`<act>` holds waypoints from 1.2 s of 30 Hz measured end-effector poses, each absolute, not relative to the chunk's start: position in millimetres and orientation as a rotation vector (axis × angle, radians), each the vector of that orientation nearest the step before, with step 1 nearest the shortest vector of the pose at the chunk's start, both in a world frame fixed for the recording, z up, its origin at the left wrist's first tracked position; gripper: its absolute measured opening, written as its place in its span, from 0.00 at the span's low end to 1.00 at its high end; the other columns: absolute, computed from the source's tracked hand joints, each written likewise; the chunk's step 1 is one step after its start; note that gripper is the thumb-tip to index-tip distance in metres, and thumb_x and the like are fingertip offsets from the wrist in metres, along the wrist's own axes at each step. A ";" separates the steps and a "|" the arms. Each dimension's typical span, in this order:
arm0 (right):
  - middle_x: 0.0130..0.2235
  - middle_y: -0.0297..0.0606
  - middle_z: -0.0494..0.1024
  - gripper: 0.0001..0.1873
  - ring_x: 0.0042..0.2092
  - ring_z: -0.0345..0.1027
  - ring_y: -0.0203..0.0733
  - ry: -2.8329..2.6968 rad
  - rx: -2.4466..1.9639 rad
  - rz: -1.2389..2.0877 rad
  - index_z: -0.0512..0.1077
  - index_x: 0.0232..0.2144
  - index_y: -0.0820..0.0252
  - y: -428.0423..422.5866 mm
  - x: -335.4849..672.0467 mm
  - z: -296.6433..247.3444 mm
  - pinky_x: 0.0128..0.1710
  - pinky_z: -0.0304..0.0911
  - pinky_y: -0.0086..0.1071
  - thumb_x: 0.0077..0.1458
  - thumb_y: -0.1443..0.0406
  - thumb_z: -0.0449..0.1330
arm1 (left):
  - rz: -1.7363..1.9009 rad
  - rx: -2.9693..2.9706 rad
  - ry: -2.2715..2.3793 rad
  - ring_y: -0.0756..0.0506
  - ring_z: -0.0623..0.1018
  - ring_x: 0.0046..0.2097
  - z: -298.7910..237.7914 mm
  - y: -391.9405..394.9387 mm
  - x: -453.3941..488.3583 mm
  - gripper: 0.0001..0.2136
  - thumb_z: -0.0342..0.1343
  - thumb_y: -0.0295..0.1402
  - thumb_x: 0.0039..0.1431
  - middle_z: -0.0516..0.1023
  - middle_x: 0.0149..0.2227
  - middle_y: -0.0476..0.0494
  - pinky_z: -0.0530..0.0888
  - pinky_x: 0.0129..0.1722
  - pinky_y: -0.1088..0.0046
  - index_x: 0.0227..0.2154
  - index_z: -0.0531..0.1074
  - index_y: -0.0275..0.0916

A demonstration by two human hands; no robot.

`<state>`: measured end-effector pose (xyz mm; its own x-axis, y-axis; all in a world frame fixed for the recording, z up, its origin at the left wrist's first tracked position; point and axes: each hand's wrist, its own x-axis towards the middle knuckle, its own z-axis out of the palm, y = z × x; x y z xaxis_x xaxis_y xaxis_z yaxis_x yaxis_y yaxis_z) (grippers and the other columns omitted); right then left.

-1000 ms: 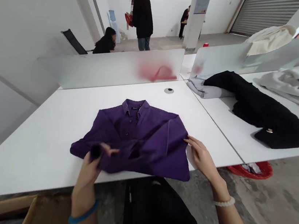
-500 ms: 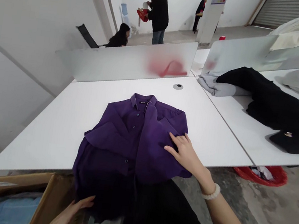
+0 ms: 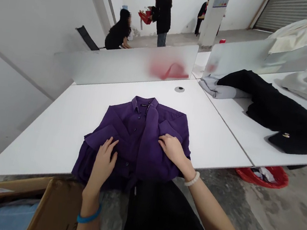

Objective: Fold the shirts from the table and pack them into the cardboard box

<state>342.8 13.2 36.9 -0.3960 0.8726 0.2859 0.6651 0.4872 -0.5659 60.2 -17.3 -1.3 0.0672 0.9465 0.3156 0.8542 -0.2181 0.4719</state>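
- The purple shirt (image 3: 132,139) lay in the middle of the frame on the white bench (image 3: 46,135). Its collar was toward the top, and its bottom part went over the bench's front edge.
- The left hand (image 3: 104,161) was on the left part of the shirt, by a folded-in sleeve. Its fingers were long and a little spread, with the cloth under them.
- The right hand (image 3: 174,148) was on the right part of the shirt, by the other sleeve. Its fingers were bent down; I could not tell if they pinched the cloth.
- There was big white room left of the shirt, out to the slanted left edge, and more room on the right, up to a thin seam.
- Above the collar was some room too, with a round hole cover (image 3: 179,89), before the cloudy divider (image 3: 126,66).
- Past the seam, black clothing (image 3: 273,108) lay over part of a grey cloth (image 3: 231,92).
- A brown box (image 3: 58,208) was close to the front edge at lower left. A red bin (image 3: 282,180) poked out below that edge at right.
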 end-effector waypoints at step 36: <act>0.59 0.54 0.64 0.21 0.60 0.56 0.55 -2.138 -1.492 0.123 0.63 0.57 0.63 2.1 345.5 9.4 0.55 0.57 0.52 0.63 0.66 0.47 | 0.945 2.211 1.910 0.38 0.72 0.54 30.7 -85.1 66.1 0.15 0.49 0.41 0.60 0.75 0.50 0.38 0.68 0.54 0.57 0.44 0.74 0.41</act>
